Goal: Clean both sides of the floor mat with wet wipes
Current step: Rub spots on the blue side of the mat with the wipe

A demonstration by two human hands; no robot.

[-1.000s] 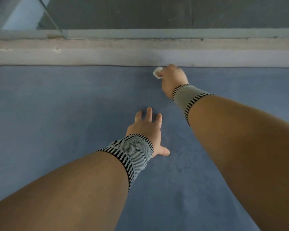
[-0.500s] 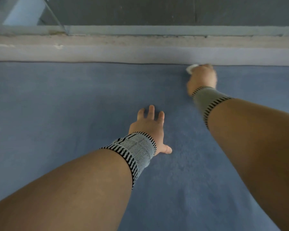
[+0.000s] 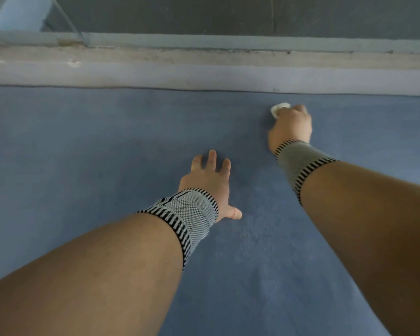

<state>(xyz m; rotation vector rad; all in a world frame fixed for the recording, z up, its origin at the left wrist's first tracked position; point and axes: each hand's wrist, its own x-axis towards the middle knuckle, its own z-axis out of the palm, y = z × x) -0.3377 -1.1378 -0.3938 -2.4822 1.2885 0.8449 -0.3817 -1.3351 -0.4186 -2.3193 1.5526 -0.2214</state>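
Note:
A blue floor mat (image 3: 83, 154) fills most of the view and lies flat. My right hand (image 3: 290, 128) is closed around a small white wet wipe (image 3: 278, 109) and presses it on the mat a little short of the far edge. Only a corner of the wipe shows past my fingers. My left hand (image 3: 210, 180) rests flat on the mat in the middle, fingers spread, holding nothing. Both wrists wear striped knitted bands.
Along the mat's far edge runs a pale raised sill (image 3: 204, 76), with a worn concrete strip and a window frame (image 3: 228, 41) behind it. A slanted glass or metal edge (image 3: 66, 18) stands at the top left.
My right hand swept the wipe to the right along the mat's far edge, then drew back a little from the sill. My left hand stayed planted.

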